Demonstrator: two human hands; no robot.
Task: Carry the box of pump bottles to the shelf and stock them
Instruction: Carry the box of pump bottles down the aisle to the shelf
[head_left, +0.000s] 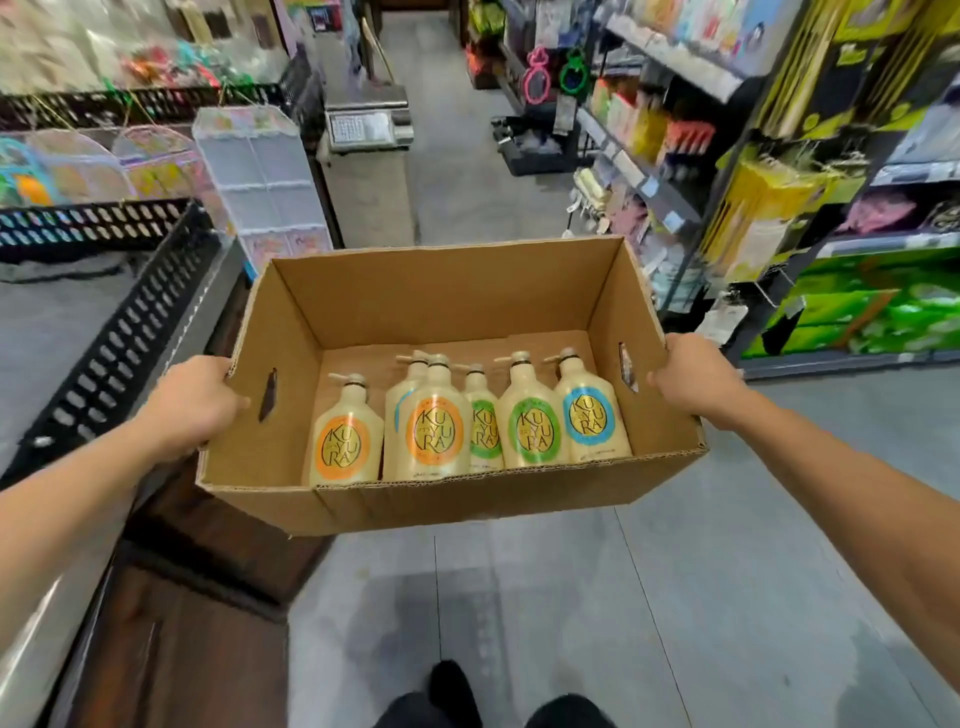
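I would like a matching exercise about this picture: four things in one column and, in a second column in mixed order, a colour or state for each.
1. leftmost bottle
2. rightmost bottle
3. cardboard box
4. left hand

A. blue label
B. grips the box's left wall
C. orange label
D. open at the top

Pairs: 1-C, 2-A, 3-D, 4-B

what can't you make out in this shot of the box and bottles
Head view:
- Label of the rear bottle: mostly hidden by the centre orange-label bottle in front; only a blue edge shows.
- Fingers of the left hand and right hand: mostly hidden behind the walls of the cardboard box they grip.
- Small print on the labels: too small.
- The shelf goods on the right: blurred.
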